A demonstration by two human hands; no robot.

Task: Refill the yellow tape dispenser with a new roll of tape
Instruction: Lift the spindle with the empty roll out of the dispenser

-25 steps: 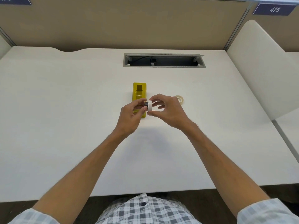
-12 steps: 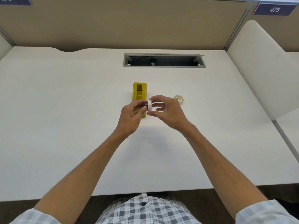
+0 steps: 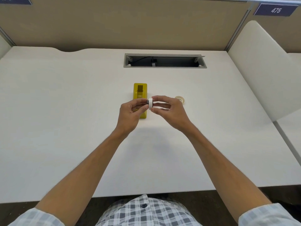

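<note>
The yellow tape dispenser (image 3: 140,92) lies flat on the white desk (image 3: 65,111), its roll bay open on top; its near end is hidden behind my left hand. Just above and in front of it I hold a white tape roll (image 3: 150,103) edge-on in my right hand (image 3: 169,112), pinched between thumb and fingers. My left hand (image 3: 130,115) pinches a small dark spool core (image 3: 146,101) against the roll's left side. A second, thin, pale ring of tape (image 3: 180,99) lies flat on the desk right behind my right hand.
A grey cable slot (image 3: 164,60) is cut into the desk at the back. Beige partition walls (image 3: 130,22) close off the rear, and a white divider panel (image 3: 260,70) stands at the right.
Both hands stay in nearly the same spot over the dispenser. The dark core and the white roll remain pressed together, with only tiny finger shifts.
</note>
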